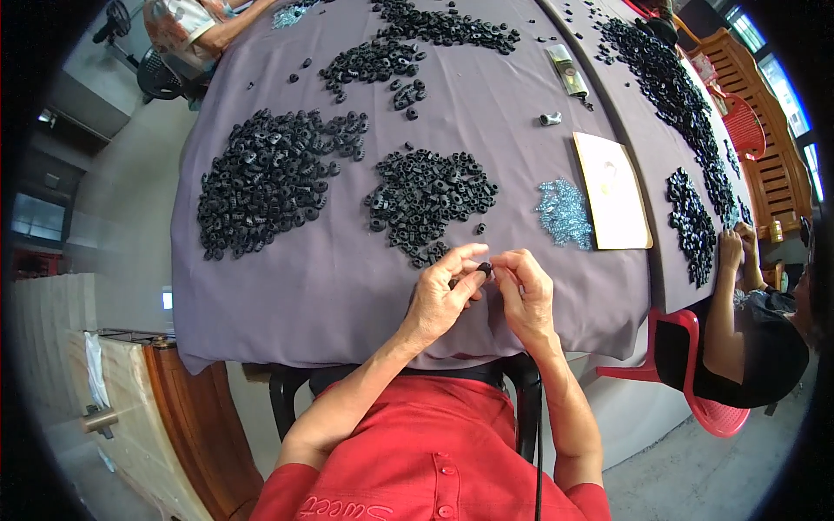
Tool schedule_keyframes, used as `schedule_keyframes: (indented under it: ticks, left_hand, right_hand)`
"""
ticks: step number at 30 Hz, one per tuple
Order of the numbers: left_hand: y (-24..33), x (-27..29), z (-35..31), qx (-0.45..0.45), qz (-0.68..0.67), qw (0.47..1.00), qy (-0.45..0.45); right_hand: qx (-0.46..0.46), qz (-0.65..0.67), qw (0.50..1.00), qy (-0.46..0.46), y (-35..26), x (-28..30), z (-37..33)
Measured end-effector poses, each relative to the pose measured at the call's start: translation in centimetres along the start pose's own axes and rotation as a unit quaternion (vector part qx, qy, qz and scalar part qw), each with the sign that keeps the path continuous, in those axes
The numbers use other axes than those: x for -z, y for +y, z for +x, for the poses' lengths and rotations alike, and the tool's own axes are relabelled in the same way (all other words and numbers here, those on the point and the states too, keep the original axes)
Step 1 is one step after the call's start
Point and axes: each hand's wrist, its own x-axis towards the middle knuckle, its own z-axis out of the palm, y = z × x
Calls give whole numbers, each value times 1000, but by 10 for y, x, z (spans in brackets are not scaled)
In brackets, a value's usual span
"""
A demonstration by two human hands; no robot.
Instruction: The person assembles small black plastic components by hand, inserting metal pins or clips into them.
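A grey cloth-covered table (287,295) spreads beyond the fingers, heaped with matte black ring-shaped parts: one broad pile (269,178) far up-left of them, a second pile (430,200) just above. Up-right lie a flat tan card (612,191) and glinting pale-blue pieces (563,213). The left hand (443,300) and right hand (526,291) meet, fingertips pinched closed on one small black ring (484,269).

Both your forearms come up bare from the lower edge and meet over the near edge of the counter. Your left hand (440,298) is curled, thumb and forefinger stretched toward the right one. Your right hand (524,291) faces it, fingers bent inward, fingertips (502,263) pinched just beside the left thumb. The two hands touch at the tips.
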Motion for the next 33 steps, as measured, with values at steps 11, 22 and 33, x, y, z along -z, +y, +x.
schedule_keyframes:
  ticks: [11, 22, 33]
  left_hand:
    - [-14, 6, 7, 88, -296, 950, 50]
    - [-17, -1, 5, 117, -338, 932, 64]
    - [-22, -2, 8, 112, -344, 929, 77]
  right_hand:
    - [13, -18, 1000, 10, -5, -6, -5]
    - [51, -33, 997, 37, -8, -12, -4]
    - [70, -82, 994, 17, -11, -12, 0]
